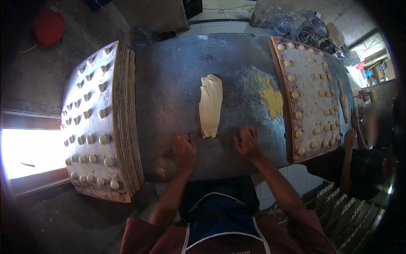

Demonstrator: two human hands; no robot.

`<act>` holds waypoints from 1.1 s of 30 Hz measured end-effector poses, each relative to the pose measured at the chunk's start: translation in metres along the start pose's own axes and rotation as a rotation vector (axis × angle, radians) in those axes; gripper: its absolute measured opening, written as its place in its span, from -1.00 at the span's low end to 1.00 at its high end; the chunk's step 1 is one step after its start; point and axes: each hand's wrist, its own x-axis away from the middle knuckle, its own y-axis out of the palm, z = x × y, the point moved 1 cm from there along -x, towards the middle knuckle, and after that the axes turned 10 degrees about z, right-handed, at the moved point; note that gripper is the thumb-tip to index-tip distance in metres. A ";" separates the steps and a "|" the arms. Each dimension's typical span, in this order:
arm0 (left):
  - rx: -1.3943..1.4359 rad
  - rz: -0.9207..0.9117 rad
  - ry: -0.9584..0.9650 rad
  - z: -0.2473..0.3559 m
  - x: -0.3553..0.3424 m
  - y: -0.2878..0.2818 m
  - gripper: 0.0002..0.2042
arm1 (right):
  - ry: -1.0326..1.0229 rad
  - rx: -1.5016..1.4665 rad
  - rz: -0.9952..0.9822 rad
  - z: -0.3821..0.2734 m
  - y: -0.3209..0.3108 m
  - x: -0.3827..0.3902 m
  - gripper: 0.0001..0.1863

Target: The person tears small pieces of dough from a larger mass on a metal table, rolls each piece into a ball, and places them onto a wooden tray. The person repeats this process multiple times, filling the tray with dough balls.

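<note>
Dough point(211, 103) at the frame's centre is seemingly being shaped, while left hand point(185, 150) and right hand point(248, 143) are being held half-curled, apparently empty, nearby, and inward reaching is probably being required next.

There's the maroon shirt point(139, 237) on my remote feed, near side, sleeves point(311, 228) left and right stopping short of bare forearms point(279, 184), and over it I see a navy apron point(224, 218) edged in curving white piping point(226, 232), pale lettering point(239, 252) nearest.
</note>
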 end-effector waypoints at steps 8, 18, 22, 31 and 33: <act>0.145 -0.191 0.059 -0.022 0.002 -0.006 -0.81 | -0.102 -0.247 -0.169 0.003 0.000 0.008 -0.80; 0.068 -0.151 -0.058 -0.052 -0.007 -0.015 -0.81 | 0.029 -0.042 -0.294 0.011 0.006 0.012 -0.83; 0.073 0.027 -0.006 -0.040 -0.003 -0.012 -0.75 | 0.075 -0.185 -0.093 0.007 0.006 0.012 -0.80; 0.007 0.007 -0.041 -0.046 -0.012 -0.015 -0.76 | 0.133 -0.115 -0.164 0.006 0.004 0.006 -0.79; 0.070 -0.043 0.356 -0.043 -0.012 -0.017 -0.76 | 0.142 -0.202 -0.346 0.004 0.004 0.013 -0.81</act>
